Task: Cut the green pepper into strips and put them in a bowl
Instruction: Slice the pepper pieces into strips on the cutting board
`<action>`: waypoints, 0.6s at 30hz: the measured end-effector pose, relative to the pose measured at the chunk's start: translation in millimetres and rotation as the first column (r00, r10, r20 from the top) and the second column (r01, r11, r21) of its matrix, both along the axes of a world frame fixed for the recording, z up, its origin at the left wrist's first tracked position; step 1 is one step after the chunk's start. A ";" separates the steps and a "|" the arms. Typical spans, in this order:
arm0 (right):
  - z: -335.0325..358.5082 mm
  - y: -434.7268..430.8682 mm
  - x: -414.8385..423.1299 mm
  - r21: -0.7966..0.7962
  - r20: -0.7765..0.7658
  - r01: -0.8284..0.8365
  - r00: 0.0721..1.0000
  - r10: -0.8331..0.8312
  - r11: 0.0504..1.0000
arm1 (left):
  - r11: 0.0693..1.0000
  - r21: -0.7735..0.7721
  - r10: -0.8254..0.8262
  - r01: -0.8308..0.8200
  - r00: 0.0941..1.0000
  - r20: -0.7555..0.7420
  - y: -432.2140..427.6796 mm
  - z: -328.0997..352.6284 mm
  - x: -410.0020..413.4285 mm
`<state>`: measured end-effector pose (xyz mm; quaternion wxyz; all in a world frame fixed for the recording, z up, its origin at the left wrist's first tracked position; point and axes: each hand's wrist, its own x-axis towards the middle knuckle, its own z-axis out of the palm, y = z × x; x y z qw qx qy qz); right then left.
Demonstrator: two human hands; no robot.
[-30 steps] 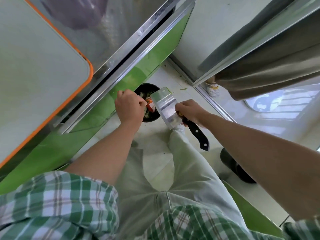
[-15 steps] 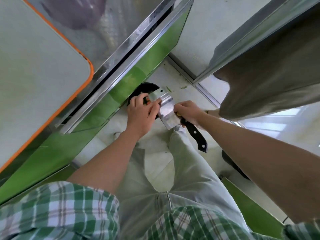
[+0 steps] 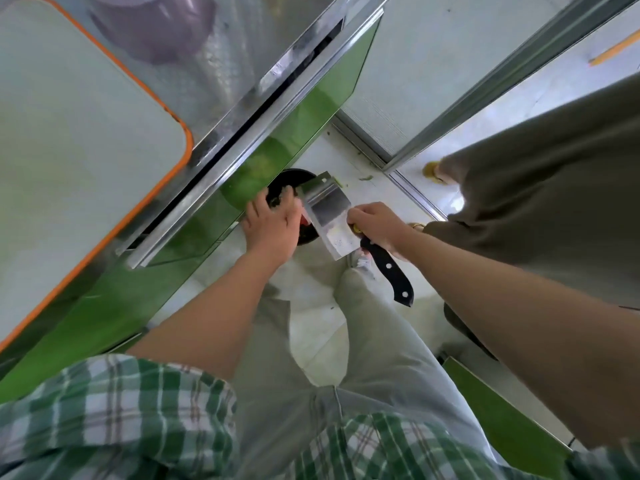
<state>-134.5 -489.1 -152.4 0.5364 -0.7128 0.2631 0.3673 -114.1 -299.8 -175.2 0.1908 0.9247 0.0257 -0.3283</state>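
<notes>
You are in a kitchen. A white cutting board with an orange rim lies on a stainless-steel tabletop, with a blurred purple vessel beside it. Glossy green cabinet fronts drop from the tabletop edge to a pale floor. A metal-framed door stands to the right. A broad steel cleaver hangs above a black round container.

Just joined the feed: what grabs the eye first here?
The wide steel cleaver sits at centre, gripped by the right hand. The left hand, fingers spread, hangs beside the blade over a black round container by the green cabinet. An orange-rimmed cutting board fills the upper left.
</notes>
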 end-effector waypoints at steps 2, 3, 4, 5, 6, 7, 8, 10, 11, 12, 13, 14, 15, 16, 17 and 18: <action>0.7 0.1 0.7 -0.004 0.002 0.014 1.000 -0.014 1.000 | 0.985 -0.168 -0.028 0.038 0.998 0.059 -6.7 10.6 -1.9; 1.4 0.3 1.0 -0.006 0.008 0.019 1.000 -0.019 1.000 | 0.977 -0.207 -0.026 0.040 0.997 0.068 -9.9 15.6 -3.2; 2.1 0.1 1.0 -0.006 0.013 0.018 1.000 -0.018 1.000 | 0.979 -0.202 0.005 0.006 0.998 0.057 -11.3 18.9 -4.0; 2.8 -0.2 0.7 -0.007 0.015 0.011 1.000 -0.011 1.000 | 0.985 -0.164 0.056 -0.049 0.998 0.036 -10.6 18.0 -2.8; 3.3 -1.0 0.2 -0.008 0.015 -0.002 1.000 0.002 1.000 | 0.990 -0.108 0.094 -0.090 0.995 0.028 -8.3 13.7 -0.4; 3.4 -1.8 -0.3 -0.008 0.015 -0.018 1.000 0.018 1.000 | 0.995 -0.048 0.092 -0.090 0.995 0.039 -5.3 10.2 1.5; 3.6 -2.4 -0.9 -0.008 0.016 -0.034 0.999 0.035 0.999 | 0.997 -0.021 0.071 -0.070 0.996 0.056 -2.8 7.9 3.6; 4.9 -3.3 -1.0 -0.006 0.020 -0.057 0.998 0.057 0.998 | 0.996 -0.081 0.039 -0.033 0.996 0.082 -3.1 10.2 7.2; 5.8 -3.6 -0.8 -0.001 0.021 -0.061 0.998 0.061 0.998 | 0.993 -0.114 0.030 -0.020 0.996 0.082 -4.7 11.7 7.9; 6.7 -4.0 -0.2 0.007 0.021 -0.063 0.998 0.063 0.998 | 0.993 -0.115 0.033 -0.025 0.997 0.064 -7.5 16.1 7.8; 8.1 -4.5 -0.1 0.012 0.021 -0.065 0.998 0.065 0.998 | 0.995 -0.086 0.059 -0.056 0.998 0.035 -9.4 18.9 7.8; 9.1 -5.2 0.1 0.012 0.020 -0.069 0.997 0.069 0.998 | 0.996 -0.038 0.085 -0.085 0.996 0.017 -10.4 20.3 8.4; 10.0 -5.8 0.4 0.009 0.019 -0.070 0.997 0.070 0.998 | 0.993 -0.002 0.115 -0.115 0.993 0.012 -11.2 22.1 10.0; 10.3 -6.4 1.0 0.007 0.020 -0.067 0.998 0.067 0.998 | 0.990 -0.003 0.141 -0.140 0.990 0.012 -12.4 24.4 11.7; 10.4 -6.8 1.4 0.003 0.023 -0.059 0.998 0.059 0.998 | 0.986 -0.048 0.158 -0.157 0.987 0.013 -14.6 27.7 12.9; 10.1 -7.2 2.2 -0.004 0.025 -0.051 0.998 0.052 0.999 | 0.983 -0.110 0.147 -0.144 0.989 0.017 -17.6 31.5 13.7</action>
